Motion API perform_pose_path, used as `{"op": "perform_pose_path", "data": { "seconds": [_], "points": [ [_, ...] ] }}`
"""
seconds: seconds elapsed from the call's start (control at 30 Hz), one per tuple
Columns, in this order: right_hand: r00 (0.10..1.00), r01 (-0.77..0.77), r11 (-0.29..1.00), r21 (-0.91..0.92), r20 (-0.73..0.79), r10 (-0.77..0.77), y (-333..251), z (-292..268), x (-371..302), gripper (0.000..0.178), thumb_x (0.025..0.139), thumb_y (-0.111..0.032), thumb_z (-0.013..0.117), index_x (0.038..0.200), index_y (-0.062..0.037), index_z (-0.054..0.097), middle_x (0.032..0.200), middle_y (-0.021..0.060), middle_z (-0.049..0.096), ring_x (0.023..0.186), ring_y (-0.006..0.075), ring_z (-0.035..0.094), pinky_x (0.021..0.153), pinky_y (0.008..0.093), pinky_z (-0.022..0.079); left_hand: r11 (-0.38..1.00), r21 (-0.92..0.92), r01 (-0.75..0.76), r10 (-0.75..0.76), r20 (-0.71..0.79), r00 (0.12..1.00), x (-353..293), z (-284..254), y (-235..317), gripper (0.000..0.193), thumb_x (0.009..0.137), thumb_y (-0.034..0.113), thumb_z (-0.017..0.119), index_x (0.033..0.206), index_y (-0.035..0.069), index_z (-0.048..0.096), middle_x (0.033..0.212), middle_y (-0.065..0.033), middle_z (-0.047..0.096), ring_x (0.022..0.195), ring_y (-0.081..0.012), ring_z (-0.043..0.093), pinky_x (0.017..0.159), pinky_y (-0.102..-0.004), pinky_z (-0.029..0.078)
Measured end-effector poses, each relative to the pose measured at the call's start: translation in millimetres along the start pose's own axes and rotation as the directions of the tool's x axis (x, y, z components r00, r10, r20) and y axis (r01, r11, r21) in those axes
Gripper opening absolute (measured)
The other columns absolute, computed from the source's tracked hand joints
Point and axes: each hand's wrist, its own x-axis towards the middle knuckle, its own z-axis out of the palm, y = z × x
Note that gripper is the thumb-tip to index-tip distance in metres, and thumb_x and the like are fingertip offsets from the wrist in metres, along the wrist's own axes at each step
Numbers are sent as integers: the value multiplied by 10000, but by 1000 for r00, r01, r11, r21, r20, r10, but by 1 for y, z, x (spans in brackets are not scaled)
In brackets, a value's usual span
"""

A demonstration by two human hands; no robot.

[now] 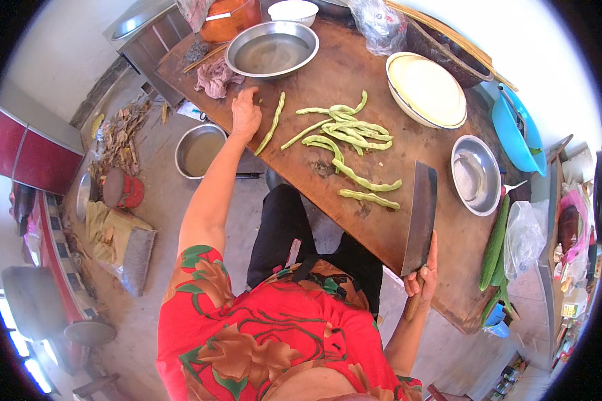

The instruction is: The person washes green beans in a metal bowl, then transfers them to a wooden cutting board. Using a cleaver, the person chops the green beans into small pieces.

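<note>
My right hand (421, 271) grips a broad dark cleaver (421, 217) at the table's near right edge, its blade pointing away from me. My left hand (246, 113) is at the table's left edge with its fingers partly stretched, and no object shows in it. Just right of that hand lies a single long green bean (271, 124). A loose pile of green beans (359, 131) lies mid-table. Several more, such as a bean (369, 196) near the cleaver, trail toward me. Beyond my left hand are a crumpled pinkish cloth (215, 78) and a metal basin of water (272, 53).
On the wooden table (341, 63) stand a cream-coloured lidded bowl (427, 88), a metal bowl (475, 175), a blue basin (518, 130) and cucumbers (495, 247) at the right. A pan of water (201, 152) sits below the left edge. Dry stalks (124, 144) litter the floor.
</note>
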Motion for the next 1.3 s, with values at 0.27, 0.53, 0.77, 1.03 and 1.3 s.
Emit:
{"op": "perform_pose_path", "data": {
  "seconds": [0.27,0.53,0.77,1.03,1.3],
  "points": [
    [996,33,999,28,76,-35,2,-1,3,934,873,-70,624,1582,-193,27,797,206,660,332,99,439,275,222,379,947,-306,101,-134,-91,987,-13,-14,-11,605,726,-170,396,1307,-23,479,1307,-226,488,1150,-366,598,1035,-407,475],
    [996,47,994,102,73,-55,1,-1,2,940,847,-35,627,1582,-177,58,933,248,673,340,116,466,282,220,388,999,-1,-44,43,-111,993,-38,-33,76,394,808,49,654,1193,22,576,1330,-218,529,1248,-390,500,1056,-466,384],
    [993,43,993,112,105,-55,1,-4,2,940,841,-34,627,1582,-179,66,958,261,673,347,124,479,284,222,389,896,-330,-297,318,10,948,-82,-37,207,326,741,88,729,1052,67,635,1116,-149,596,1078,-350,561,934,-457,442],
    [987,52,991,119,144,-69,1,-7,2,940,848,-43,629,1582,-188,60,876,244,670,344,126,472,281,234,390,772,-341,-536,634,347,692,-121,11,272,563,733,247,783,1206,50,550,1158,-149,576,1112,-351,528,986,-455,396],
    [991,60,990,125,110,-74,0,-2,0,946,846,-40,630,1582,-204,60,859,234,670,339,125,459,279,231,381,855,-125,-502,508,394,766,-96,28,258,496,695,138,774,1140,50,572,1039,-124,575,1036,-321,537,922,-431,409]
  ]
}}
